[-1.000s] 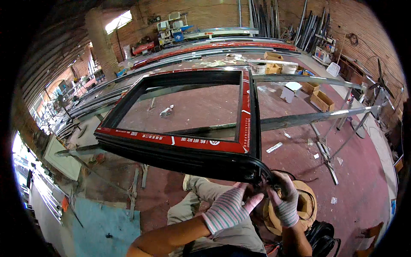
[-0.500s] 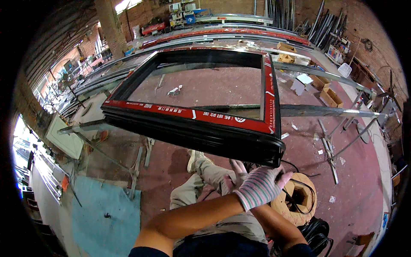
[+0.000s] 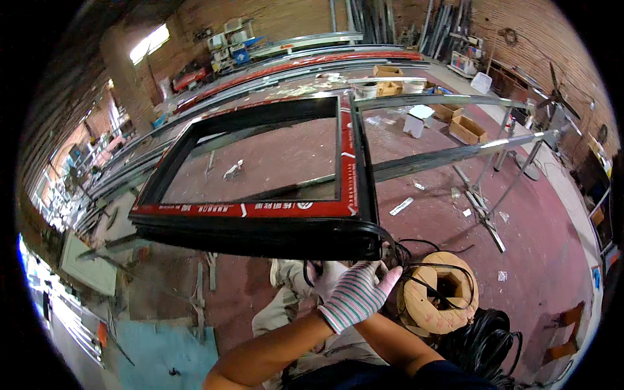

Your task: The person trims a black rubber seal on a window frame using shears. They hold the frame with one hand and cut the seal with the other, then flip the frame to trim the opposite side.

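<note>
A black window frame (image 3: 260, 237) with red protective tape along its top face lies flat on metal stands in front of me. My left hand (image 3: 356, 294), in a striped knit glove, is at the frame's near right corner with its fingers curled on a black rubber strip (image 3: 398, 252). The strip runs from that corner down to a wooden spool (image 3: 426, 311) on the floor. My right forearm passes under my left hand. The right hand is almost wholly covered, with only a pale glove patch (image 3: 329, 274) showing below the frame edge.
A heap of black strip (image 3: 484, 341) lies by the spool. Long metal bars on trestles (image 3: 455, 155) run off to the right. Cardboard boxes (image 3: 467, 129) and scraps litter the red floor. Metal profiles are stacked along the left (image 3: 123, 175) and the back wall. My knees and a shoe (image 3: 281, 273) are under the frame.
One second ago both gloved hands were side by side at the corner. The right hand has since slipped under the left, and the view has swung so the frame sits further left.
</note>
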Motion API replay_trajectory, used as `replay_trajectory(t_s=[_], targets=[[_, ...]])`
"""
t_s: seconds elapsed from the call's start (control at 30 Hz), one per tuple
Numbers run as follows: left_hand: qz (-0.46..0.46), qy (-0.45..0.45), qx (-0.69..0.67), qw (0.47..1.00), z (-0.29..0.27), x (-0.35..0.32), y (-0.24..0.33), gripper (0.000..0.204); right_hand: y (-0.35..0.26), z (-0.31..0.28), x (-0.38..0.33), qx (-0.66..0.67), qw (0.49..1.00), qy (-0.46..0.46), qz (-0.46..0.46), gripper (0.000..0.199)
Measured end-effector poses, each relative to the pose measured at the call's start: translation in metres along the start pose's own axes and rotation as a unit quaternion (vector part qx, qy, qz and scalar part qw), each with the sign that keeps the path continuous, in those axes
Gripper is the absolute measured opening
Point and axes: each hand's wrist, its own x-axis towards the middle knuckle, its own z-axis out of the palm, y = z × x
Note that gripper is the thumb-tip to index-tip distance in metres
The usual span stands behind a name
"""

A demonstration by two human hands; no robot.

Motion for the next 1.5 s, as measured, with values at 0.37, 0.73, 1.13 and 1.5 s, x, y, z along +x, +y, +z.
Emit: replay_trajectory(t_s=[0.37, 0.73, 1.13, 1.5], targets=[[0.248, 0.049, -0.189, 0.949, 0.052, 0.053, -0.024, 0.038, 0.057, -0.114, -0.285, 0.372, 0.877, -0.040, 0.301, 0.045], [0.219, -0.101, -0.482, 0.842, 0.073, 0.103, 0.012, 0.034, -0.057, -0.221, -0.183, 0.458, 0.834, -0.104, 0.291, 0.019], [0.211, -0.142, -0.544, 0.800, 0.055, 0.119, 0.033, 0.042, -0.095, -0.232, -0.121, 0.380, 0.876, -0.057, 0.291, 0.030], [0.162, -0.178, -0.576, 0.782, 0.045, 0.112, 0.040, 0.041, -0.114, -0.233, -0.104, 0.416, 0.850, -0.027, 0.321, 0.039]])
